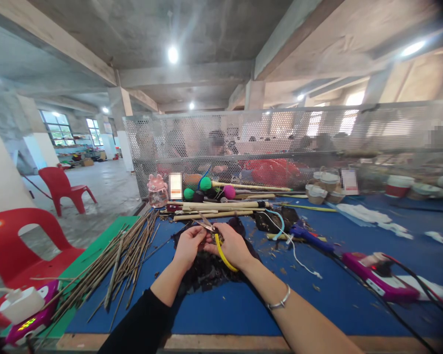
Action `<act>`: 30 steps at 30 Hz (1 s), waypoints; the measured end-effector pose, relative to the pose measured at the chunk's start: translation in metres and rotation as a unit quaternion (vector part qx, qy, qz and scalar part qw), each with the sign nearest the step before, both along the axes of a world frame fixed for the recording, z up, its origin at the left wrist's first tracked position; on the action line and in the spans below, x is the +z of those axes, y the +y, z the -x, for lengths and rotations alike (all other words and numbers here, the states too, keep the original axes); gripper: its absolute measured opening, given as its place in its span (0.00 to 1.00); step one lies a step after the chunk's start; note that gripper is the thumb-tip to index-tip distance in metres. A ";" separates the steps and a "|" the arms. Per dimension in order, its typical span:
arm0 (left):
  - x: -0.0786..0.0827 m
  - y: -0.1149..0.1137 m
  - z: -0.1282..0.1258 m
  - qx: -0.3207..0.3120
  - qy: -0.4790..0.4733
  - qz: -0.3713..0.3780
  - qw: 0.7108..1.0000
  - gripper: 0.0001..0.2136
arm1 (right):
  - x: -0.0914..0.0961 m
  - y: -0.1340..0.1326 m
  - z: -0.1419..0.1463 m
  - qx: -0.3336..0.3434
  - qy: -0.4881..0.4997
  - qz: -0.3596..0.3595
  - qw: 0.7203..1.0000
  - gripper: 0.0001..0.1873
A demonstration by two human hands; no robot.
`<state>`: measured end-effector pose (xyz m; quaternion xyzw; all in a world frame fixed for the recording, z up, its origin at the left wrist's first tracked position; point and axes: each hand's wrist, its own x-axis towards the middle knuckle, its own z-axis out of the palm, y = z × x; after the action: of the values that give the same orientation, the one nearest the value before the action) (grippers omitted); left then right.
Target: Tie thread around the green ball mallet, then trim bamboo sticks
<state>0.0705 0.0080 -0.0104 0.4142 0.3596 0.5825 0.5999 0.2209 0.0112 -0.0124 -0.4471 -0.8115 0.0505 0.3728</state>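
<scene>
My right hand (233, 244) is closed around a pair of scissors with a yellow handle (222, 255). The blades point up and to the left, above my fingers. Close beside it, my left hand (189, 247) pinches something small that the fingers mostly hide. Beneath both hands lies a heap of black, crumpled sheet-like material (203, 279) on the blue tabletop (214, 314). A bundle of thin brown sticks (118, 255) is spread out to the left of my left hand. Past the hands, several pale, thicker sticks (221, 209) lie crosswise.
Sticks with green and pink ball ends (229, 191) lie before a perforated metal screen (195, 137). To the right are a blue glue gun (310, 238), a purple power strip (380, 280) and a white cord (297, 255). A red chair (33, 246) stands left.
</scene>
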 end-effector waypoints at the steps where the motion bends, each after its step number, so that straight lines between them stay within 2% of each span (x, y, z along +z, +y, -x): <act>1: 0.000 0.000 -0.001 -0.001 0.000 0.001 1.000 0.17 | 0.000 0.000 0.000 0.002 0.001 -0.001 1.000 0.25; 10: -0.003 0.001 -0.001 -0.020 -0.001 -0.034 0.999 0.15 | -0.005 0.005 0.002 0.015 0.008 -0.032 0.999 0.27; 16: -0.005 0.002 0.001 -0.008 0.060 -0.064 0.996 0.14 | -0.004 0.004 0.002 0.030 0.006 -0.029 0.999 0.30; 22: -0.003 0.000 0.001 0.003 0.082 -0.062 0.995 0.14 | -0.001 0.001 0.000 0.013 0.006 -0.013 1.000 0.24; 30: 0.002 0.001 0.002 0.028 0.022 -0.015 0.999 0.19 | -0.003 0.004 -0.002 0.007 0.024 0.013 1.000 0.20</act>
<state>0.0689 0.0088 -0.0089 0.4256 0.3759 0.5949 0.5689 0.2228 0.0147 -0.0153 -0.4451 -0.8046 0.0747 0.3860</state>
